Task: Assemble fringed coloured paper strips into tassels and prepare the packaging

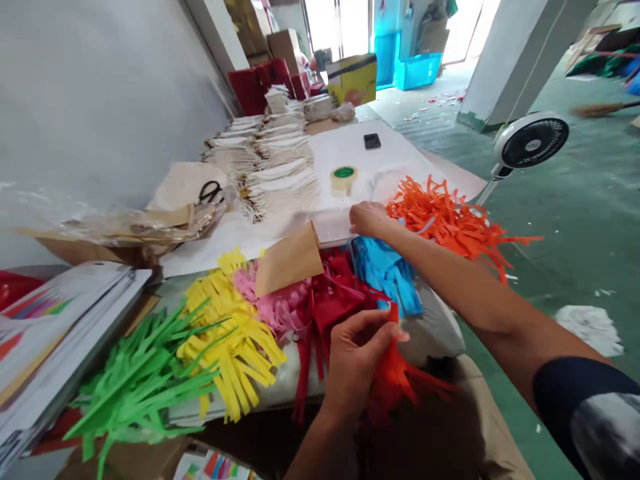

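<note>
My left hand (360, 353) is closed, pinching the top of an orange-red paper tassel (397, 377) whose fringe hangs down over my lap. Across the table my right hand (370, 219) reaches to the white sheet, fingers curled down; what they hold, if anything, is hidden. An orange tassel pile (440, 213) lies right beside that hand, and blue tassels (387, 270) lie just below it. Dark red tassels (340, 283), pink tassels (280, 300), yellow tassels (230, 333) and green tassels (150, 373) spread leftward along the near edge. A brown paper piece (290, 260) rests over the pink ones.
Stacks of white bundles (280, 153) fill the table's left side. A tape roll (344, 179), a dark phone-like object (372, 141) and black-handled scissors (210, 192) lie farther back. A fan (533, 143) stands at the right. Printed packaging (65, 320) is piled at the left.
</note>
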The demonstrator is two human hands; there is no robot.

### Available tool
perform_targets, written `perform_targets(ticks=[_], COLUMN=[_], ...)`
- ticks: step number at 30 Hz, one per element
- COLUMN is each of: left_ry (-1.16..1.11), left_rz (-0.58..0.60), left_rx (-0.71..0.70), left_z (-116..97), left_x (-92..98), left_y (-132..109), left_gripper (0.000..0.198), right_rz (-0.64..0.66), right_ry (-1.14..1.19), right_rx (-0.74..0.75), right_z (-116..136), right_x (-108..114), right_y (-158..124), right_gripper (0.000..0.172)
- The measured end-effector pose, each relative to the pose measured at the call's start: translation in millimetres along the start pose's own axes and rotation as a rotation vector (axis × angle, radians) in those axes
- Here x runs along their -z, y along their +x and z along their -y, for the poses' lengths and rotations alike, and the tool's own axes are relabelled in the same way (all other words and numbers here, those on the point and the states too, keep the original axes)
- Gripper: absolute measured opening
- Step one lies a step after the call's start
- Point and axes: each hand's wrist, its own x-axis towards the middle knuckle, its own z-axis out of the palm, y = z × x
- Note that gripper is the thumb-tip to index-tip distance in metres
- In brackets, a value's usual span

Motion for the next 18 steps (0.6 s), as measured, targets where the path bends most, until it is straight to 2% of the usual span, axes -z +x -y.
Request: perform_targets(ticks=[2,5,7,10,13,14,16,18], left_ry=[-0.013,-0.105,-0.165,-0.189,-0.128,-0.096,-0.038,0.012], left_rz=[-0.02,-0.031,-0.034,-0.03,-0.059,-0.076,-0.103,-0.1], left_rx=[0.009,0.039,0.052,0.031,-0.04,-0.065,-0.101,-0.118], left_z=[0.0,0.8,0.7,-0.6,-2.0,-2.0,-1.6,-0.5], left_x=[6.3,11.4,13.0,13.8,12.8,11.7,7.8,1.3], left_y=[1.4,5.3,8.5,12.1,12.2,11.4,8.6,4.7], left_gripper=[0.024,0.021,0.021,0.019,0.018,0.019,0.021,0.022], right_rz=[0.044,0.049,0.025,-0.071,-0.199,-0.247,-0.258,-0.234], right_ry=[-0.039,-0.062,-0.047,-0.006,0.148,0.307,0.67,0.858], right_rx=[-0.031,-0.037,-0.02,0.031,0.121,0.181,0.3,0.277], right_z=[2.0,-6.8,-13.7,-18.8,-20.6,-21.7,-25.0,-29.3], right_x=[-12.0,-20.5,-17.1,-4.5,5.8,7.5,8.8,9.5], right_y=[15.9,22.6,21.0,5.2,-40.1,-62.5,-114.3,-167.1], right_gripper=[0.031,0.022,0.022,0.03,0.029,0.024,0.012,0.013])
